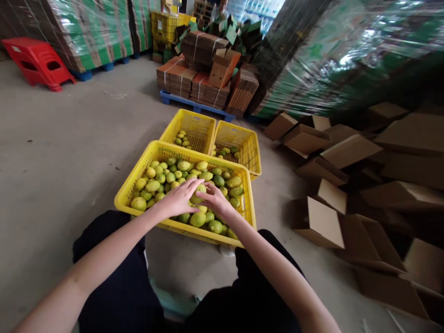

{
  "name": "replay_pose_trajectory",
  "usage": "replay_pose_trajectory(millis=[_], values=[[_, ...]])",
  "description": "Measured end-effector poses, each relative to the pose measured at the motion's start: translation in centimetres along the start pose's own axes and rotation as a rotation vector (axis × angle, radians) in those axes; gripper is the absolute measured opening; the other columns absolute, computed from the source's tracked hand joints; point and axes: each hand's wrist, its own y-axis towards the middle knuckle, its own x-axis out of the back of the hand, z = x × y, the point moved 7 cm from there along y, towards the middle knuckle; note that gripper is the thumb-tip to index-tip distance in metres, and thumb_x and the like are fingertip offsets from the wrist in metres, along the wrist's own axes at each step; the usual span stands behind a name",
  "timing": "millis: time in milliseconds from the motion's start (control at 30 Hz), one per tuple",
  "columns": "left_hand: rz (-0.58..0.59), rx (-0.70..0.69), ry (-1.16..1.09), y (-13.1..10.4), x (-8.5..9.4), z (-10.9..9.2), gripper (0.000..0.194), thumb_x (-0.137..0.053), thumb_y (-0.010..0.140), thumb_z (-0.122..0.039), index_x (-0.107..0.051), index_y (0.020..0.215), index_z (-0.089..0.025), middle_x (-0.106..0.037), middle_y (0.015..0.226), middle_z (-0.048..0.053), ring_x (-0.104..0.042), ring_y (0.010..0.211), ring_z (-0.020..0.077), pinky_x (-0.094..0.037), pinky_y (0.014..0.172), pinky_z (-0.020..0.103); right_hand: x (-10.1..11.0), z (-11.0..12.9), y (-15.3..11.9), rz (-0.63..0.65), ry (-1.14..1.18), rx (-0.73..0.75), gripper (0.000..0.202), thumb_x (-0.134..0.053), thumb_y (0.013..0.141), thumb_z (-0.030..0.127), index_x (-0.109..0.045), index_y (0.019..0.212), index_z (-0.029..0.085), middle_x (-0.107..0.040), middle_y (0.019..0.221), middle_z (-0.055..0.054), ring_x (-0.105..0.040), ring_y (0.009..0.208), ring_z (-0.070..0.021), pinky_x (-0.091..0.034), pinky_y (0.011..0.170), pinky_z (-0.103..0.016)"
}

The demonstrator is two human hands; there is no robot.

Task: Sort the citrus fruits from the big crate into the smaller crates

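A large yellow crate (135, 173) full of green and yellow lemons (152, 186) stands before my knees. Over its middle, my left hand (182, 197) and my right hand (214, 200) face each other with curved fingers. Between them is a yellow-green lemon (197, 193), touched by the fingers of both hands. Other lemons lie just below and around the hands. Behind the large crate, a smaller yellow crate (169, 129) on the left and another yellow crate (255, 148) on the right each hold several lemons at the bottom.
Open cardboard boxes (324, 222) are heaped on the right. Flattened cartons (204, 48) sit on a blue pallet (197, 107) behind the crates. A red stool (38, 62) stands at the far left, near wrapped pallets (93, 27).
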Motion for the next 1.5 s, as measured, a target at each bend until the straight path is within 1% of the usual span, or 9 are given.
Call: replay_pose_trajectory(millis=[167, 300, 400, 533, 767, 1067, 1233, 1333, 1500], values=[[-0.024, 0.025, 0.087, -0.3, 1.2, 0.6, 0.066, -0.081, 0.072, -0.031, -0.054, 0.132, -0.024, -0.059, 0.139, 0.012, -0.059, 0.126, 0.0317, -0.047, 0.108, 0.042, 0.9, -1.2, 0.8, 0.121, -0.096, -0.041, 0.033, -0.082, 0.074, 0.032, -0.064, 0.098, 0.020, -0.071, 0.092, -0.001, -0.071, 0.080, -0.0165, -0.063, 0.070, -0.031], [-0.050, 0.100, 0.153, -0.4, 2.0, 1.8, 0.069, -0.081, 0.069, -0.030, -0.053, 0.132, -0.023, -0.060, 0.137, 0.011, -0.063, 0.119, 0.0317, -0.050, 0.103, 0.042, 7.4, -0.4, 5.3, -0.288, -0.613, -0.009, 0.014, -0.070, 0.084, 0.029, -0.063, 0.092, 0.021, -0.071, 0.092, -0.005, -0.070, 0.087, -0.0210, -0.060, 0.076, -0.035], [-0.121, 0.149, 0.165, -0.1, 2.8, 2.4, 0.068, -0.079, 0.070, -0.033, -0.053, 0.132, -0.021, -0.059, 0.137, 0.011, -0.062, 0.120, 0.0324, -0.050, 0.103, 0.043, 10.5, 0.3, 8.6, -0.464, -0.777, 0.024, 0.019, -0.070, 0.082, 0.021, -0.061, 0.099, 0.020, -0.068, 0.113, -0.012, -0.058, 0.121, -0.0296, -0.051, 0.096, -0.041], [-0.217, 0.185, 0.155, 0.2, 4.5, 3.0, 0.067, -0.081, 0.070, -0.034, -0.053, 0.130, -0.022, -0.060, 0.136, 0.011, -0.061, 0.122, 0.0327, -0.048, 0.106, 0.043, 11.8, -0.2, 11.9, -0.592, -0.933, -0.018, 0.044, -0.077, 0.077, 0.024, -0.058, 0.115, 0.016, -0.054, 0.141, -0.024, -0.030, 0.147, -0.0388, -0.029, 0.116, -0.050], [-0.458, 0.199, 0.017, -0.3, 8.8, 4.6, 0.071, -0.084, 0.067, -0.043, -0.055, 0.129, -0.022, -0.064, 0.133, 0.011, -0.063, 0.117, 0.0303, -0.052, 0.102, 0.042, 11.8, -1.4, 13.9, -0.789, -0.906, -0.101, 0.054, -0.076, 0.075, 0.033, -0.049, 0.118, 0.014, -0.056, 0.134, -0.029, -0.038, 0.141, -0.0417, -0.027, 0.112, -0.060], [-0.624, 0.174, -0.610, -0.2, 10.2, 6.9, 0.088, -0.090, 0.057, -0.039, -0.053, 0.135, -0.022, -0.060, 0.135, 0.013, -0.073, 0.098, 0.0257, -0.059, 0.093, 0.043, 9.0, 3.1, 11.2, -0.758, -0.691, 0.275, 0.051, -0.078, 0.061, 0.025, -0.042, 0.096, 0.026, -0.062, 0.112, -0.005, -0.059, 0.111, -0.0271, -0.049, 0.096, -0.038], [-0.509, 0.131, -0.808, 0.8, 7.9, 5.4, 0.093, -0.091, 0.058, -0.027, -0.050, 0.142, -0.028, -0.056, 0.144, 0.011, -0.068, 0.113, 0.0279, -0.054, 0.103, 0.043, 5.2, 7.2, 6.3, -0.428, -0.435, 0.494, 0.066, -0.086, 0.054, 0.037, -0.048, 0.107, 0.025, -0.065, 0.112, -0.004, -0.068, 0.090, -0.0227, -0.057, 0.084, -0.038], [-0.416, 0.105, -0.898, 1.5, 5.7, 3.7, 0.082, -0.084, 0.070, -0.033, -0.050, 0.145, -0.030, -0.056, 0.145, 0.008, -0.061, 0.125, 0.0292, -0.049, 0.109, 0.044, 3.0, 8.4, 1.6, -0.204, -0.391, 0.602, 0.068, -0.089, 0.055, 0.037, -0.057, 0.113, 0.028, -0.066, 0.120, -0.005, -0.069, 0.096, -0.0251, -0.058, 0.087, -0.042], [-0.312, 0.027, -0.801, 2.6, 2.4, 0.8, 0.073, -0.085, 0.071, -0.039, -0.057, 0.137, -0.025, -0.054, 0.147, 0.012, -0.059, 0.127, 0.0313, -0.050, 0.106, 0.045, 2.6, 8.3, -4.6, -0.234, -0.600, 0.815, 0.059, -0.085, 0.067, 0.031, -0.061, 0.121, 0.028, -0.066, 0.124, -0.008, -0.066, 0.109, -0.0280, -0.053, 0.099, -0.049]])
